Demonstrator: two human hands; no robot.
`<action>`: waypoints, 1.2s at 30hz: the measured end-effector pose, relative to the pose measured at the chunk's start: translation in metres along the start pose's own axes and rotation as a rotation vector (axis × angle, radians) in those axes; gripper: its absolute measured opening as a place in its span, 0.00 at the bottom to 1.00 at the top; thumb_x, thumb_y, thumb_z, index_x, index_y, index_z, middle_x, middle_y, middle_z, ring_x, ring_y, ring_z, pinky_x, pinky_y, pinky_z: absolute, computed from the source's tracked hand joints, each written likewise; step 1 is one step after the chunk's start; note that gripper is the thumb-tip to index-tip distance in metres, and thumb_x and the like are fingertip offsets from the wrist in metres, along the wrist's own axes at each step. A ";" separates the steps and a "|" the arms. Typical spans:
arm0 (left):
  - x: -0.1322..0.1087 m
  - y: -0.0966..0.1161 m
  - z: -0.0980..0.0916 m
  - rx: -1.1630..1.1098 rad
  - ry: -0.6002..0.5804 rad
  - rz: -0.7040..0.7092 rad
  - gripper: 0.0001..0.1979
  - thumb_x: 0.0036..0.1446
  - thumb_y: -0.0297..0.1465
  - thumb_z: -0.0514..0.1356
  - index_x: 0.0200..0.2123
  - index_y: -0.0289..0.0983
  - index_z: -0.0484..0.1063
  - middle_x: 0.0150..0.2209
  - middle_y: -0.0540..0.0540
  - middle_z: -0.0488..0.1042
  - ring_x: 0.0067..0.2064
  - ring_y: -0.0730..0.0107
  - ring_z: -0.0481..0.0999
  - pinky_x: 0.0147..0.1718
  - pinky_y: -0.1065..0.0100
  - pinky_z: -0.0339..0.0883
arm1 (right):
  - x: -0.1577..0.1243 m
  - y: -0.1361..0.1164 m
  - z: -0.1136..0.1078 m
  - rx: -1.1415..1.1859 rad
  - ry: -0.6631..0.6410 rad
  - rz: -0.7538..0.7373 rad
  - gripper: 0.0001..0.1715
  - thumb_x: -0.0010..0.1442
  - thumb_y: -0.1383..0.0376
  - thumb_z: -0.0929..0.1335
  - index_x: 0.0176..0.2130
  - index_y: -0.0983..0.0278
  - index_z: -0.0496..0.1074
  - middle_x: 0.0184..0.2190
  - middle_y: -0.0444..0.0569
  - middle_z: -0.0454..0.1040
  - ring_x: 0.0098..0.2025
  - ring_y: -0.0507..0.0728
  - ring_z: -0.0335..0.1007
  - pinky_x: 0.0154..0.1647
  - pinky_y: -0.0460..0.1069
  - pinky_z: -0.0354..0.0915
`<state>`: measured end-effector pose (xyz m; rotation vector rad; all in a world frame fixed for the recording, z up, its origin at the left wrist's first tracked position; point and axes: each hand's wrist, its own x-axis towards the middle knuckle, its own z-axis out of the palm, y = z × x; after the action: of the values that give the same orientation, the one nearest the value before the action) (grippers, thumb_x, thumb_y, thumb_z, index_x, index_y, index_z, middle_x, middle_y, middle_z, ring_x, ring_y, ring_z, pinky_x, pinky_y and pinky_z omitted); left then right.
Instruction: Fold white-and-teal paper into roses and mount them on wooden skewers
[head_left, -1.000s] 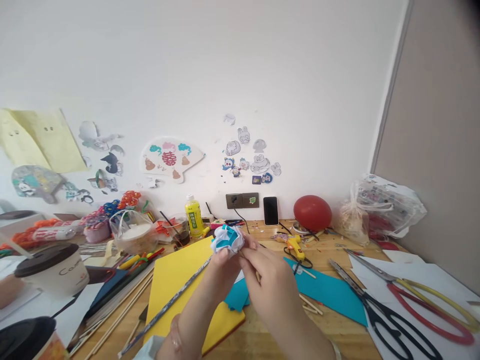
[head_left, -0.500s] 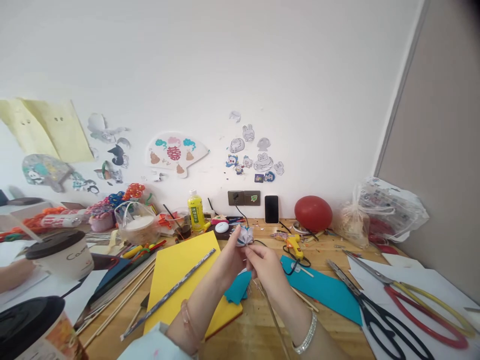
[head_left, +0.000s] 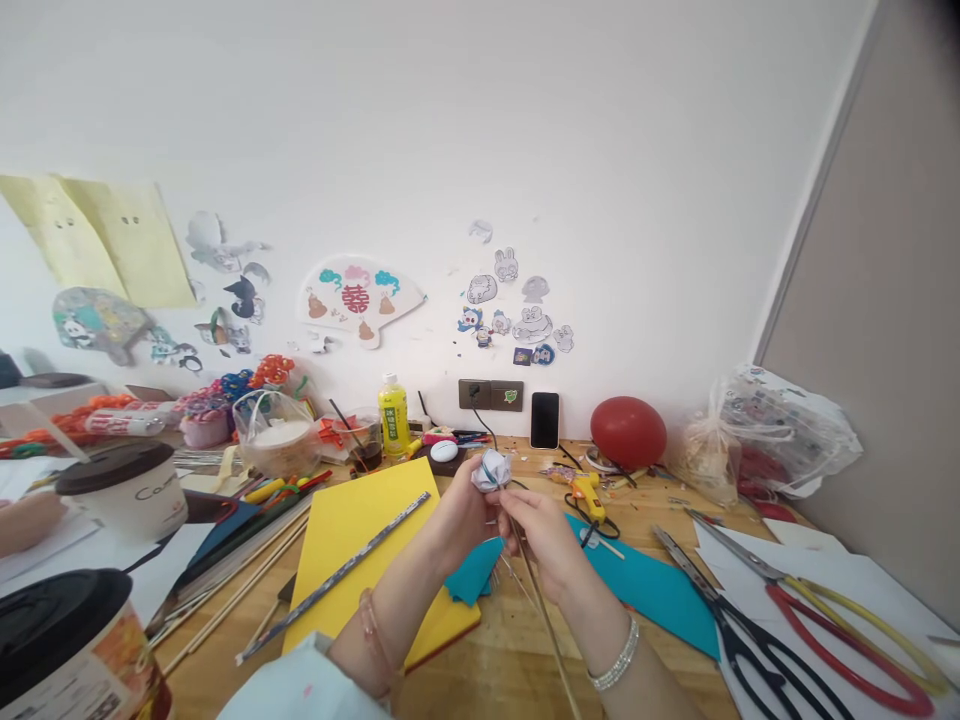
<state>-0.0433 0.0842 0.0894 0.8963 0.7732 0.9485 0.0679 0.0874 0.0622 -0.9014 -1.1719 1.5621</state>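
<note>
A small white-and-blue paper flower (head_left: 492, 470) sits at the top of a thin wooden stick (head_left: 546, 620). My left hand (head_left: 466, 512) is closed around the flower's left side and base. Just below the bloom, my right hand (head_left: 534, 530) pinches the stick, which slants down toward me. Beneath the hands lie a yellow sheet (head_left: 352, 525) with a grey patterned strip (head_left: 345, 570) across it, and pieces of teal paper (head_left: 474, 572).
To the right are a yellow glue gun (head_left: 587, 492), a teal strip (head_left: 652, 590), black-handled scissors (head_left: 750, 625) and red-and-yellow scissors (head_left: 847, 640). Lidded cups (head_left: 124, 495) and wooden sticks (head_left: 232, 590) lie left. A red balloon (head_left: 628, 432) and bottle (head_left: 393, 420) stand behind. Another person's hand (head_left: 30, 525) shows far left.
The flower has turned in my fingers, showing a more rounded side with a blue line. More of the stick shows below my right hand. The view has shifted slightly.
</note>
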 end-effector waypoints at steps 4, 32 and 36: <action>0.001 0.000 -0.002 0.018 -0.010 -0.037 0.32 0.60 0.50 0.35 0.19 0.37 0.66 0.10 0.48 0.66 0.17 0.63 0.70 0.25 0.64 0.65 | -0.003 -0.004 -0.001 0.050 -0.041 0.025 0.24 0.40 0.50 0.72 0.29 0.68 0.74 0.13 0.38 0.65 0.11 0.45 0.54 0.15 0.44 0.48; -0.001 0.002 -0.004 -0.010 0.048 0.052 0.26 0.59 0.51 0.40 0.29 0.38 0.66 0.11 0.58 0.57 0.14 0.68 0.67 0.22 0.68 0.63 | -0.011 -0.012 0.001 0.065 -0.104 0.039 0.24 0.41 0.51 0.72 0.30 0.69 0.74 0.13 0.40 0.67 0.13 0.46 0.55 0.15 0.44 0.49; -0.004 0.003 0.000 0.032 0.049 0.081 0.24 0.59 0.50 0.43 0.28 0.38 0.66 0.11 0.57 0.59 0.14 0.69 0.66 0.22 0.68 0.63 | -0.012 -0.014 0.002 0.047 -0.112 0.026 0.24 0.42 0.51 0.71 0.31 0.70 0.74 0.14 0.40 0.67 0.13 0.45 0.55 0.16 0.43 0.49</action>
<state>-0.0463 0.0814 0.0929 0.9404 0.8004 1.0347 0.0731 0.0761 0.0764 -0.8099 -1.2006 1.6729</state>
